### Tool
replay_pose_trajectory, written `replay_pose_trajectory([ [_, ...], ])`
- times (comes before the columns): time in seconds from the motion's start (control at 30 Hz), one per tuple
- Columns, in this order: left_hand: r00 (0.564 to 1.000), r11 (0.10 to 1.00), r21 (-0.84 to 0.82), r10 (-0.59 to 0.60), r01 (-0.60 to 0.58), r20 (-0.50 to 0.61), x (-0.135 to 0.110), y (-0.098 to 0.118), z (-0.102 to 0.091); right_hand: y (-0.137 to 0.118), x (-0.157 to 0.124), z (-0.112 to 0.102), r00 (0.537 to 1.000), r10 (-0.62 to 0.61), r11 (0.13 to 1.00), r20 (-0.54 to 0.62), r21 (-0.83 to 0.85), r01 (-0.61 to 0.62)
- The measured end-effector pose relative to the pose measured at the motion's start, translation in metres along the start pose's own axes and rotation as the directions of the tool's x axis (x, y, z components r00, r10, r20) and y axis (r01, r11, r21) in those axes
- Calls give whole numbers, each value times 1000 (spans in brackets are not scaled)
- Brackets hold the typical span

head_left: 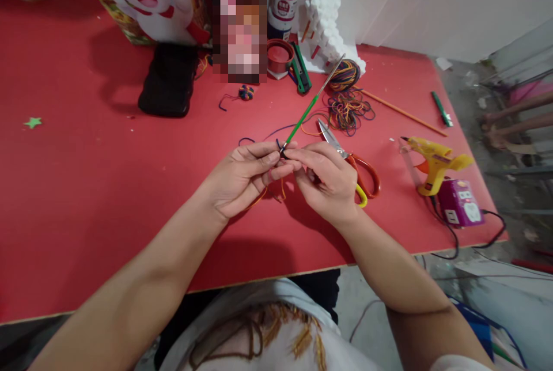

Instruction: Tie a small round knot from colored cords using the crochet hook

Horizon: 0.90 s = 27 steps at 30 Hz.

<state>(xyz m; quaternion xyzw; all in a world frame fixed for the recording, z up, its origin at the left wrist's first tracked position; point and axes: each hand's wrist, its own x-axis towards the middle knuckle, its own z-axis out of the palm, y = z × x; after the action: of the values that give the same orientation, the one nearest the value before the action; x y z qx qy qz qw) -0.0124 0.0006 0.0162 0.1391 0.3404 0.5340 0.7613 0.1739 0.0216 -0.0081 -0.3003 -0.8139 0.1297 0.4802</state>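
My left hand [244, 178] and my right hand [326, 178] meet fingertip to fingertip above the red table [86, 186]. Between them they pinch the near end of a green-handled crochet hook [309, 109], whose metal tip slants up and away to the right. Dark blue yarn [259, 139] is looped at the pinch, and orange yarn hangs below my left fingers. The yarn runs back to a tangled multicoloured skein [348, 100]. Scissors with orange and yellow handles [356, 169] lie on the table just under my right hand.
A yellow glue gun [432, 166] and a purple power adapter [462, 204] sit at the right edge. At the back are a black pouch [168, 80], a jar [283, 2], a red tape roll [279, 55], a white foam piece [328, 28], a thin wooden stick [400, 112].
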Motion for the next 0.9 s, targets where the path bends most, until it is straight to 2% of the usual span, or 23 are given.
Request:
replay_pose_trajectory([
  [0.13,1000,999,34,19,-20,9,0,1,-3,-4,3,-3,1000,25,997,0,75,-25],
  [0.23,999,994,102,35,-32,-27,-1,0,-5,-2,7,-9,982,189,962,-10,201,-184],
  [0.27,999,991,132,36,-32,-31,-2,-1,-5,0,8,-11,957,290,923,-10,267,-277],
  [0.33,1000,980,199,24,-20,-17,-4,-3,-4,7,10,-14,885,465,775,28,470,-422],
  [0.4,1000,968,252,4,-7,10,-5,-5,-2,12,12,-17,832,517,600,201,608,-520],
  [0.47,999,962,274,-16,4,43,-6,-7,0,12,15,-20,826,486,534,286,651,-540],
  [0.57,997,965,261,-4,-15,73,-7,-7,1,6,21,-24,849,450,583,277,629,-514],
  [0.67,997,964,264,-3,-18,80,-8,-5,-1,3,22,-27,831,498,587,248,609,-534],
  [0.73,995,962,273,-17,-9,95,-9,-3,-3,5,19,-27,824,528,581,205,620,-527],
  [0.9,996,955,292,30,-52,79,-10,-3,-1,15,11,-23,853,509,642,121,606,-469],
])
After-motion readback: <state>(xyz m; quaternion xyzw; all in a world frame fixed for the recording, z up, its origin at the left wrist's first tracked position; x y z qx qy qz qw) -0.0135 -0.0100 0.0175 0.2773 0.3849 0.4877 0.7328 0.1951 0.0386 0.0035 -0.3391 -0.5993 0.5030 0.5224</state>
